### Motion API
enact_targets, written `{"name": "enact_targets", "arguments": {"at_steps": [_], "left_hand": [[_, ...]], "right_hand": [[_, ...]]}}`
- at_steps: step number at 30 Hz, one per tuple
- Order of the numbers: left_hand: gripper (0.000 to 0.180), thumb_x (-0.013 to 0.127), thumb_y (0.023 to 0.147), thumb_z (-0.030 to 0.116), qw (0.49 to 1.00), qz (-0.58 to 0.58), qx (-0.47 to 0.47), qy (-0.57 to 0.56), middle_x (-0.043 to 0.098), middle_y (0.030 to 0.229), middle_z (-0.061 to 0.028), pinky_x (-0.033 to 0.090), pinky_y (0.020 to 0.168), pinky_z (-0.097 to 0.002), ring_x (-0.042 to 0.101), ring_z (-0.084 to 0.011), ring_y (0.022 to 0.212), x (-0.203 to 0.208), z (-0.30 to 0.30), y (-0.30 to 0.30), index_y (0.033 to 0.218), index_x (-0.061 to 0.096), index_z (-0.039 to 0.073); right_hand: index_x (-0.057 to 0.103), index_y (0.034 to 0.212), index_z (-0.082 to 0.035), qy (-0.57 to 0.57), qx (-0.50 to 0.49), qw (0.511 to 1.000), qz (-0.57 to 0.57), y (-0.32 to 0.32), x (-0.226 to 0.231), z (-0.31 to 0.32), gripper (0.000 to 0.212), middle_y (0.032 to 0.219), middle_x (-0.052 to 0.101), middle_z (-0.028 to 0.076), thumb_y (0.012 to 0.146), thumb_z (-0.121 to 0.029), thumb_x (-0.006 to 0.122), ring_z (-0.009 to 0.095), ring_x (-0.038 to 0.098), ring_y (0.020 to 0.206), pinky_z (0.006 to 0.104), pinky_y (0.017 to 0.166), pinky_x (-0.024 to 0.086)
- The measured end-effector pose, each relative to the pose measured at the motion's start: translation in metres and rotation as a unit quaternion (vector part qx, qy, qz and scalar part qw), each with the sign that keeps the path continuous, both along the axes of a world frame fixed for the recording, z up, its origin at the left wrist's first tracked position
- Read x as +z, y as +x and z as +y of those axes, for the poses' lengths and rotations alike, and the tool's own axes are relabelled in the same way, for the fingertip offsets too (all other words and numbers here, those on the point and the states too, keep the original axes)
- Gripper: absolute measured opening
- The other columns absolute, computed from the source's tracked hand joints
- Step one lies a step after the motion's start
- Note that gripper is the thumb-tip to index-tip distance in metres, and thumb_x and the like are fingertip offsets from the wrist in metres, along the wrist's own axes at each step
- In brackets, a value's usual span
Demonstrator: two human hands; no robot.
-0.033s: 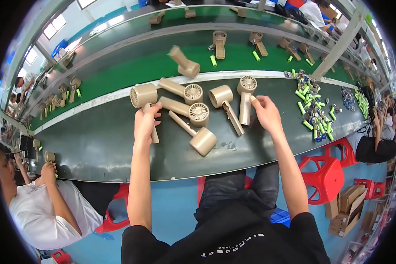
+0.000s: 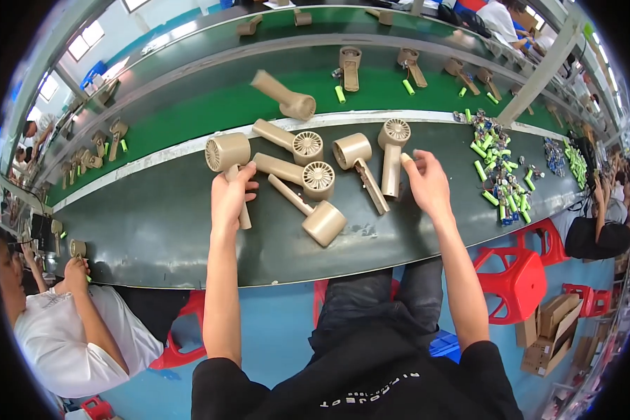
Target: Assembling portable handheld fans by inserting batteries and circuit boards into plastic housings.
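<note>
My left hand (image 2: 232, 196) is closed round the handle of a tan handheld fan (image 2: 229, 152), whose round head points away from me. My right hand (image 2: 429, 183) has its fingers apart and is empty, just right of an upright tan fan (image 2: 393, 161). Between my hands lie two tan fans with slotted round grilles, an upper fan (image 2: 287, 140) and a lower fan (image 2: 295, 175). Nearer me is another tan fan (image 2: 325, 224) with its head down toward the table's front edge. Beside the upright fan lies a fan with an opened handle (image 2: 353, 154).
Beyond the white rail, a green conveyor (image 2: 210, 105) carries a tan fan (image 2: 287, 98) and more opened fans with green batteries. At right lies a heap of green batteries and circuit boards (image 2: 500, 168). Red stools (image 2: 514, 280) stand at right; a co-worker in white (image 2: 84, 336) sits at left.
The tan fan on the green conveyor has shifted left and turned, its handle swinging lower to the left. My right hand has come slightly away from the upright fan. My left hand is nearly unchanged.
</note>
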State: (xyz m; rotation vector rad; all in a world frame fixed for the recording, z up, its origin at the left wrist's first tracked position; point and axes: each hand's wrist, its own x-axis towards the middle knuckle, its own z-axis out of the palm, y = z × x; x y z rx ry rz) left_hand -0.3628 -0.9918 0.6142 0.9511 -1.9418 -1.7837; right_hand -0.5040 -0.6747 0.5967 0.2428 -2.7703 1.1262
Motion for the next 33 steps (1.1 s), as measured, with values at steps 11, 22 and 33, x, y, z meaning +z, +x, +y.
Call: {"name": "enact_targets", "arguments": {"at_steps": [11,22,33], "left_hand": [[0.045,0.077,0.082,0.027,0.978,-0.079,0.051,-0.184,0.069,0.086,-0.0167,0.052,0.055,-0.0346,0.066,-0.0222,0.059,0.005,-0.012,0.048,0.11,0.062,-0.004],[0.073,0.078,0.081,0.031,0.821,-0.152,0.075,-0.544,0.047,0.139,-0.0256,0.034,0.107,-0.0485,0.041,-0.0409,0.133,0.001,0.044,0.057,0.141,0.047,0.002],[0.084,0.079,0.08,0.026,0.839,-0.115,-0.015,-0.532,0.034,0.153,-0.0222,0.023,0.114,-0.0513,0.029,-0.0412,0.144,-0.017,0.135,0.027,0.149,0.037,0.005]], "right_hand": [[0.065,0.119,-0.002,-0.068,0.273,0.959,0.041,-0.05,0.052,-0.164,0.052,0.108,0.068,0.017,0.088,-0.044,0.068,0.03,0.065,0.107,0.0398,0.093,0.05],[0.053,0.134,-0.009,0.079,0.338,0.938,0.014,-0.117,0.001,-0.276,0.069,0.128,0.053,0.023,0.075,-0.038,0.078,0.04,0.057,0.117,0.0483,0.098,0.049],[0.059,0.128,-0.005,-0.064,0.396,0.914,0.051,-0.125,0.099,-0.014,0.065,0.119,0.065,0.008,0.069,-0.021,0.081,0.02,0.061,0.112,0.0356,0.1,0.047]]}}
